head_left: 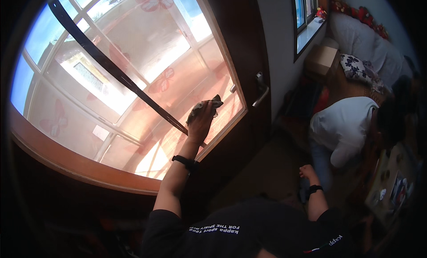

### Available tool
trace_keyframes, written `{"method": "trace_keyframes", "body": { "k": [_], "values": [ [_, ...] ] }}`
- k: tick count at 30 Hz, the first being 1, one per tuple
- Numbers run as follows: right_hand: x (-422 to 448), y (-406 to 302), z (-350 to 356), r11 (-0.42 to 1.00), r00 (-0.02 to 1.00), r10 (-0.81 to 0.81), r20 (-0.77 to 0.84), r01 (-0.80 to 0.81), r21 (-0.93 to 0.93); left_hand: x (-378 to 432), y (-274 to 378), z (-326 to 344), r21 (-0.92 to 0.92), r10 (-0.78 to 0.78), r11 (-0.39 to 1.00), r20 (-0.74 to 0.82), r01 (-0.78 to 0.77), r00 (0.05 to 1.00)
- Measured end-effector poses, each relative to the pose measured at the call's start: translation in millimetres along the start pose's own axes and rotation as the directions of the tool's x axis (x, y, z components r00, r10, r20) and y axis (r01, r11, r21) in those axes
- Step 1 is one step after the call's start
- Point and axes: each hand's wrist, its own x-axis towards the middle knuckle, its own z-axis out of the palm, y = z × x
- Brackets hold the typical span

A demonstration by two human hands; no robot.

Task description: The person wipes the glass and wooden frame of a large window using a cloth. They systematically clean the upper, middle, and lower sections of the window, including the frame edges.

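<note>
My left hand (200,124) is pressed against a large glass pane (133,101), its fingers over a crumpled grey-green cloth (200,109). The hand is at the pane's lower right, close to the wooden frame (230,124). A long dark strip (130,84) crosses the pane diagonally and passes behind my left wrist. My right hand (307,172) hangs low on the right with its fingers curled, and no object shows in it. A dark band is on each wrist.
A dark door (248,57) with a metal lever handle (262,90) adjoins the pane. Sheer fabric with butterfly patterns (161,79) shows through the glass. A person in white (343,128) bends beside a cluttered table (383,181). A cardboard box (320,59) and patterned cushion (355,68) lie behind.
</note>
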Motion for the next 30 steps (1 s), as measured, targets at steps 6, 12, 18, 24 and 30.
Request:
{"method": "trace_keyframes", "body": {
  "k": [6, 12, 18, 24, 30],
  "values": [
    [-18.0, 29.3, -3.1, 1.0, 1.0, -0.011, 0.021, 0.011, 0.027, -105.2, 44.4, 92.9, -0.225, 0.001, 0.972, 0.31, 0.072, 0.951],
    [-10.7, 49.4, -17.5, 1.0, 1.0, 0.023, 0.015, -0.023, -0.005, -86.5, 28.0, 40.5, -0.107, 0.064, 0.993, 0.212, -0.042, 0.975],
    [50.0, 102.7, -5.4, 0.987, 0.997, -0.05, -0.058, 0.058, 0.149, 77.3, -64.9, -84.5, 0.303, -0.079, 0.938, -0.288, 0.169, 0.954],
    [38.6, 77.2, -2.0, 0.944, 0.977, -0.201, -0.07, 0.212, 0.253, 193.1, -115.1, -164.6, 0.335, -0.052, 0.88, -0.635, 0.335, 0.771],
    [69.8, 133.4, -9.2, 0.989, 0.996, -0.079, -0.039, 0.083, 0.122, 190.9, -64.3, -88.4, 0.289, -0.017, 0.937, -0.525, 0.197, 0.851]
  ]
}}
